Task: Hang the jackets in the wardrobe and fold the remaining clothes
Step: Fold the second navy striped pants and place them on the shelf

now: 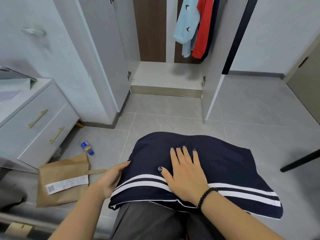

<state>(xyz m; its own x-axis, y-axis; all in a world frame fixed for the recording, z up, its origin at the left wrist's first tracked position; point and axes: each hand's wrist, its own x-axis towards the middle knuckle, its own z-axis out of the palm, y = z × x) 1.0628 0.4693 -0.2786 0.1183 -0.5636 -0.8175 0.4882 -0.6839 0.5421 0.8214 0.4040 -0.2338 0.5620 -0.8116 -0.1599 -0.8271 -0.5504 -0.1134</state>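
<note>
Navy fabric garment with two white stripes [216,163] folded, lying across lap. Right hand [186,175] flat on top, fingers straight, spread. Left hand [110,177] gripping its left edge. Open grey wardrobe [166,73] ahead, light-blue jacket [187,23] and red jacket [204,28] hanging inside.

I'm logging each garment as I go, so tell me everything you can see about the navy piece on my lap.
The navy garment is dark blue knit-looking fabric with two white stripes along its near edge. It lies folded across the person's lap, above grey trousers. The right hand presses flat on top, fingers spread; the left hand grips its left edge. What kind of garment it is cannot be told.
</note>
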